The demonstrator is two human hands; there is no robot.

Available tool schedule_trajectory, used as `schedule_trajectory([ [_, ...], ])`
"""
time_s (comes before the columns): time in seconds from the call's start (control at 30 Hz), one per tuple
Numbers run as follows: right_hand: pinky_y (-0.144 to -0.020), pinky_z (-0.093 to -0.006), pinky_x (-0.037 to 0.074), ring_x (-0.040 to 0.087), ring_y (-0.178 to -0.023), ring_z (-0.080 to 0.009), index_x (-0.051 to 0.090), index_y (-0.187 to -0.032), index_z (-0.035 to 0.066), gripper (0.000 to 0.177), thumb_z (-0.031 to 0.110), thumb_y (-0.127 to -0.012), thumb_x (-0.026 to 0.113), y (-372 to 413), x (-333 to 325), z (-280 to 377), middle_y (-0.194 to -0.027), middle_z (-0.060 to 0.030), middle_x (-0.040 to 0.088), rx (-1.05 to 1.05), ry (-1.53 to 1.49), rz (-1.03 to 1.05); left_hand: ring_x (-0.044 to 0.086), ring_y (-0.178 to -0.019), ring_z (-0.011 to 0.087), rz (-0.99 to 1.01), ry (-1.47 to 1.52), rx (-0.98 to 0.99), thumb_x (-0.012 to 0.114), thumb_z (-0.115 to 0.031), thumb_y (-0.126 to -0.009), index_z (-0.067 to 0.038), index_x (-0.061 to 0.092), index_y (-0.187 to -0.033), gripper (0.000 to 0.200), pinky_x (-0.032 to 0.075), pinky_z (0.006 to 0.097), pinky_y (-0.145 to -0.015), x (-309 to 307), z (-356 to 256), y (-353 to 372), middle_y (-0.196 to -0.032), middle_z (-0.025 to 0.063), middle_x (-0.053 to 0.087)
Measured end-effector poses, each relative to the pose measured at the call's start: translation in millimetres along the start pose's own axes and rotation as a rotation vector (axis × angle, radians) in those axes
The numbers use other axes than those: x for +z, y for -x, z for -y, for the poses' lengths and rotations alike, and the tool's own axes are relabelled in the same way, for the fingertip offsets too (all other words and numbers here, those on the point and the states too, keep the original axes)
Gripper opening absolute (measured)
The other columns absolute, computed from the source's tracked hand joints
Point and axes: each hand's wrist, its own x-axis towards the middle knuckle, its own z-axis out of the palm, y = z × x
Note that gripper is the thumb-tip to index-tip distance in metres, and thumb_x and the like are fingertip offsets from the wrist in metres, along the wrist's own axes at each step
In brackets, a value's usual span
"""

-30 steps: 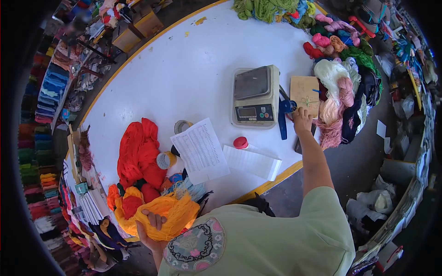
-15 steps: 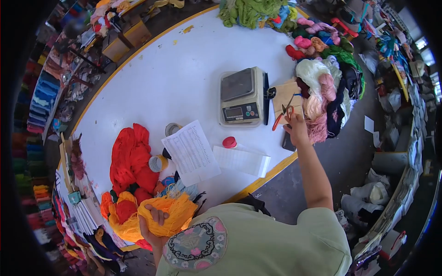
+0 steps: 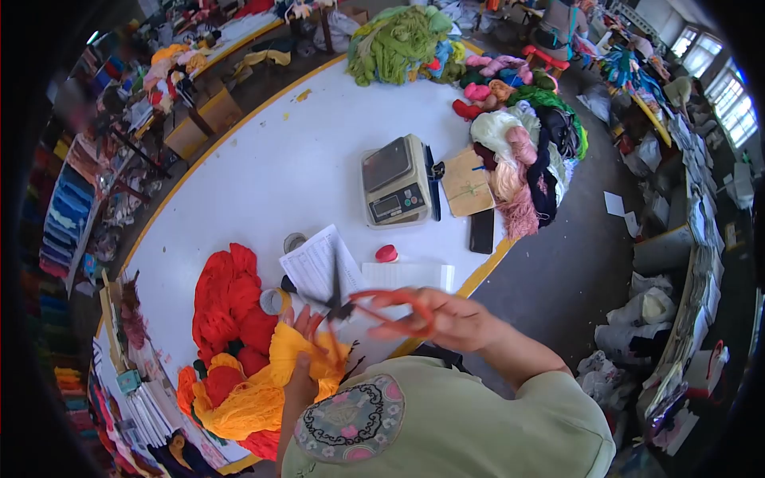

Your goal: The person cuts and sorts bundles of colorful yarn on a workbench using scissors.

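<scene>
My right hand (image 3: 462, 323) is closed round one orange handle of a pair of scissors (image 3: 343, 309). The scissors are blurred, with their dark blades spread apart above my left hand. My left hand (image 3: 300, 381) grips a bunch of yellow-orange yarn (image 3: 292, 350) between thumb and fingers, close to my chest. More of that yarn (image 3: 247, 410) trails down to the left over the table's near edge. Behind it lies a large heap of red yarn (image 3: 227, 299). A roll of tape (image 3: 273, 301) stands between the red heap and my left fingertips.
On the white table (image 3: 215, 183) are a digital scale (image 3: 396, 182), a printed sheet (image 3: 312, 261), a red round lid (image 3: 386, 253), a wooden board (image 3: 468, 185) and a phone (image 3: 481, 232). Mixed skeins (image 3: 522, 151) and green yarn (image 3: 402, 40) pile up at the far end.
My right hand has lifted the scissors off the wooden board and brought them left, near my left hand. My left hand has turned and raised part of the yellow-orange yarn.
</scene>
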Motion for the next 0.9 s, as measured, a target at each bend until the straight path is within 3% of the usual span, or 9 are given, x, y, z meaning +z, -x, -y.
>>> schedule_trajectory([
  [0.2,-0.116,-0.0521,0.026,0.028,-0.144,-0.0308,0.050,-0.112,0.010,0.023,0.030,-0.104,0.043,-44.0,42.5,-79.4,-0.156,-0.0142,0.024,0.012,0.388,0.288,0.051,-0.116,0.0139,-0.133,0.211,-0.102,0.055,-0.026,-0.098,-0.011,0.043,-0.138,0.044,0.042,0.0293,-0.096,-57.6,-33.2,56.2,-0.130,0.0024,0.052],
  [0.33,-0.112,-0.0493,0.032,0.039,-0.138,-0.0293,0.055,-0.123,0.014,0.035,0.038,-0.098,0.056,-69.9,79.7,-140.4,-0.141,-0.0090,0.047,0.171,-0.564,-0.045,0.050,-0.086,0.0087,-0.132,0.120,0.051,0.055,-0.027,-0.098,-0.011,0.045,-0.134,0.041,0.039,0.0231,-0.072,-76.8,-60.1,76.9,-0.101,0.0001,0.055],
  [0.43,-0.110,-0.0496,0.032,0.042,-0.133,-0.0258,0.055,-0.126,0.019,0.037,0.037,-0.094,0.063,-81.3,99.3,-189.6,-0.142,-0.0076,0.047,0.310,-0.435,-0.047,0.049,-0.077,0.0073,-0.170,-0.052,0.110,0.054,-0.024,-0.098,-0.006,0.051,-0.128,0.034,0.040,0.0209,-0.064,-99.3,-76.3,97.9,-0.093,0.0000,0.056],
  [0.5,-0.110,-0.0479,0.033,0.045,-0.130,-0.0270,0.043,-0.140,0.021,0.061,0.036,-0.088,0.071,-78.9,125.5,-203.7,-0.140,-0.0093,0.047,0.275,-0.238,-0.006,0.048,-0.076,0.0071,-0.233,-0.155,0.126,0.054,-0.023,-0.098,-0.004,0.054,-0.124,0.032,0.040,0.0218,-0.065,-107.0,-82.8,111.2,-0.094,-0.0003,0.056],
  [0.6,-0.109,-0.0502,0.035,0.043,-0.133,-0.0302,0.026,-0.149,0.025,0.080,0.030,-0.085,0.074,-76.8,137.8,-224.9,-0.138,-0.0161,0.048,0.203,0.100,0.000,0.058,-0.106,0.0176,-0.161,-0.175,0.257,0.051,-0.027,-0.101,-0.001,0.054,-0.126,0.037,0.045,0.0316,-0.094,-116.9,-91.3,119.1,-0.115,0.0082,0.060],
  [0.67,-0.109,-0.0530,0.037,0.054,-0.122,-0.0331,0.028,-0.149,0.024,0.076,0.021,-0.086,0.071,-75.7,129.0,-227.4,-0.131,-0.0179,0.053,0.175,0.122,0.000,0.033,-0.140,0.0218,-0.042,-0.487,0.481,0.035,-0.058,-0.100,0.001,0.047,-0.139,0.072,0.026,0.0418,-0.115,-123.2,-115.3,117.9,-0.151,0.0141,0.035],
  [0.73,-0.102,-0.0446,0.044,0.057,-0.117,-0.0261,0.027,-0.150,0.014,0.078,0.032,-0.086,0.070,-81.3,140.9,-207.9,-0.126,-0.0156,0.056,0.337,0.030,-0.055,0.022,-0.147,0.0315,-0.071,0.041,0.401,0.028,-0.074,-0.092,-0.001,0.019,-0.153,0.096,0.018,0.0433,-0.118,-145.6,-119.7,115.0,-0.160,0.0169,0.019],
  [0.83,-0.094,-0.0488,0.051,0.062,-0.108,-0.0298,0.022,-0.153,0.013,0.086,0.017,-0.083,0.071,-74.7,147.9,-197.5,-0.122,-0.0186,0.059,0.476,-0.367,0.089,0.024,-0.146,0.0326,0.113,0.700,0.292,0.027,-0.076,-0.090,-0.002,0.019,-0.152,0.098,0.023,0.0483,-0.118,-159.6,-156.3,120.4,-0.158,0.0205,0.022],
  [0.9,-0.088,-0.0492,0.054,0.064,-0.105,-0.0313,0.023,-0.152,0.010,0.089,0.006,-0.078,0.071,-76.9,152.7,-190.9,-0.116,-0.0200,0.061,0.591,-0.094,0.136,0.027,-0.145,0.0328,0.119,0.777,0.265,0.027,-0.078,-0.089,-0.002,0.021,-0.152,0.099,0.026,0.0484,-0.116,-164.2,-157.5,120.2,-0.157,0.0206,0.025],
])
